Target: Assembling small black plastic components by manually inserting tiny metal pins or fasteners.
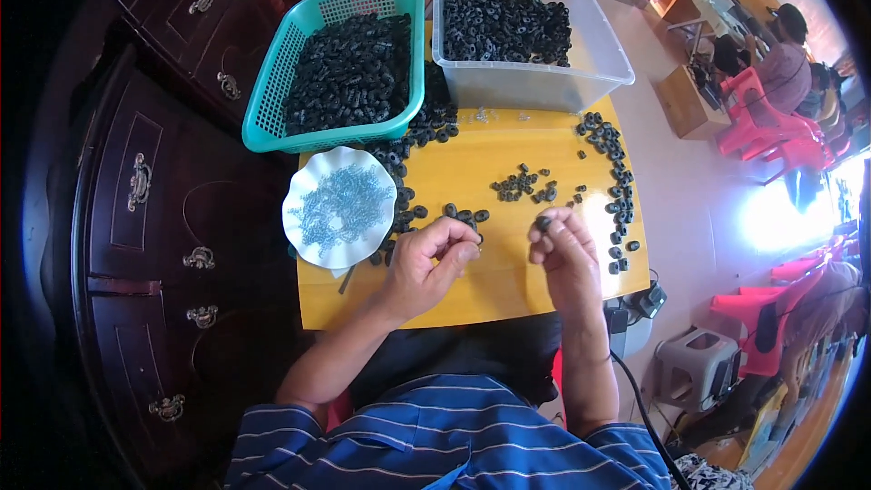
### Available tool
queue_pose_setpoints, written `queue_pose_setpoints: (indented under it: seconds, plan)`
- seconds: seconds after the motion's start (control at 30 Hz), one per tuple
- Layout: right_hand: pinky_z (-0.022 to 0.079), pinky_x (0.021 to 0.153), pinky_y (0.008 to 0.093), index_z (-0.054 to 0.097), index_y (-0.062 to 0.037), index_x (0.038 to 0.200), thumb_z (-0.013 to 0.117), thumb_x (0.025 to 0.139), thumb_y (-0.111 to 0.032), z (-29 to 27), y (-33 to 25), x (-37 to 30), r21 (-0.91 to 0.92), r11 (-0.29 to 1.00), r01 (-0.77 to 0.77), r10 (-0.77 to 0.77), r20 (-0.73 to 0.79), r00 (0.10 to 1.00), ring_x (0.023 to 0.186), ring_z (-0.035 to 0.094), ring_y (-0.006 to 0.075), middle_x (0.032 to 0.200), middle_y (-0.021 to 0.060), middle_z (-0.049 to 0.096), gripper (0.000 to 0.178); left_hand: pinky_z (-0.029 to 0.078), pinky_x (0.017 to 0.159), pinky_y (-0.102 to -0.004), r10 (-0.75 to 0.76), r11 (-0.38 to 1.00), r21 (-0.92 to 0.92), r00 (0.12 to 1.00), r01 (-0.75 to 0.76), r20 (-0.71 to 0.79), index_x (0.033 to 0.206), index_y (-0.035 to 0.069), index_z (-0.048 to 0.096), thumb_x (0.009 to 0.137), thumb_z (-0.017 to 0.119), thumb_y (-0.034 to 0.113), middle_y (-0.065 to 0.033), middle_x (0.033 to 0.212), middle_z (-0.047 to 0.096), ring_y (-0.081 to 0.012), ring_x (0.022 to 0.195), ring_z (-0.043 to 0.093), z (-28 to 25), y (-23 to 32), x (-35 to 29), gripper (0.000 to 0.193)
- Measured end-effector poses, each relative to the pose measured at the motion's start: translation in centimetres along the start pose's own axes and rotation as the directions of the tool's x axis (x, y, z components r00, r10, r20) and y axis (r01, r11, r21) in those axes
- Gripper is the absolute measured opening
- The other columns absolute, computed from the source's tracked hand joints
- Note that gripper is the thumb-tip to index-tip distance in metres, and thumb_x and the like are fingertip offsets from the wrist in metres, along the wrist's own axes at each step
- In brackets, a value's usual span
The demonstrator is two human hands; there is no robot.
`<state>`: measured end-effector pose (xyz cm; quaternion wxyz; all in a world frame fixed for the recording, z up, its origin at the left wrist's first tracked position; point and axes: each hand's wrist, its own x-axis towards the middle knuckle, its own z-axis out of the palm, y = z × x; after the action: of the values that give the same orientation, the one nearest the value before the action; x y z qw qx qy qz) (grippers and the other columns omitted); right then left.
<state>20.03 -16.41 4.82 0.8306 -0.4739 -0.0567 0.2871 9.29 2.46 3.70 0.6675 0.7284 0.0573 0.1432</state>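
Over the yellow table (508,277), my right hand (572,254) pinches a small black plastic part (543,223) between thumb and fingers. To its left, my left hand (430,265) is closed in a pinch; what its fingertips hold, if anything, is hidden. Just beyond the left fingertips lie several black oval parts (466,215). A loose group of smaller black pieces (515,184) rests past the right hand. On the left, a white wavy-edged plate (299,251) bears a heap of tiny silvery pieces (345,204) that look like springs.
A green plastic basket (257,118) and a clear plastic bin (526,86), both with many black parts, stand at the table's far side. A line of black parts (620,191) runs along the right edge. Dark drawers (136,218) flank the left; a grey stool (697,367) stands right.
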Motion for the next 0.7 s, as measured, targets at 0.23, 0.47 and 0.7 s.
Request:
queue_pose_setpoints:
  seconds: [0.23,0.47,0.7]
  plan:
    - [0.048,0.073,0.0214,0.062,-0.0061,0.113,0.058,0.1,-0.013,1.1,3.5,-0.6,0.138,0.966,-0.218,0.2,0.134,0.971,0.075,0.059,0.0102,0.096,0.0049,0.069,0.015,0.051,0.064,-0.0223,0.077,0.992,-0.093,0.993,-0.085,-0.086,0.097,0.0,0.063,0.096,0.062,0.005,-0.0052,0.088,0.067,-0.0091,0.073,0.066,1.4,0.7,1.2,0.005]
    - [0.049,0.077,0.0228,0.061,-0.0027,0.116,0.057,0.102,-0.014,0.4,3.9,-1.1,0.111,0.975,-0.191,0.173,0.155,0.973,0.08,0.058,0.0099,0.102,0.0056,0.066,0.019,0.052,0.063,-0.0228,0.193,0.977,0.104,0.98,-0.187,-0.041,0.095,0.0,0.062,0.096,0.063,0.003,-0.0076,0.092,0.065,-0.0109,0.073,0.067,2.3,0.5,1.9,0.003]
    - [0.049,0.078,0.0235,0.061,-0.0019,0.116,0.058,0.101,-0.015,0.1,3.6,-1.1,0.09,0.98,-0.175,0.159,0.16,0.974,0.081,0.058,0.0098,0.1,0.0055,0.066,0.02,0.051,0.062,-0.0227,0.129,0.991,0.033,0.991,-0.128,-0.036,0.094,0.0,0.062,0.095,0.063,0.003,-0.0072,0.089,0.065,-0.0096,0.07,0.064,2.6,0.3,2.4,0.004]
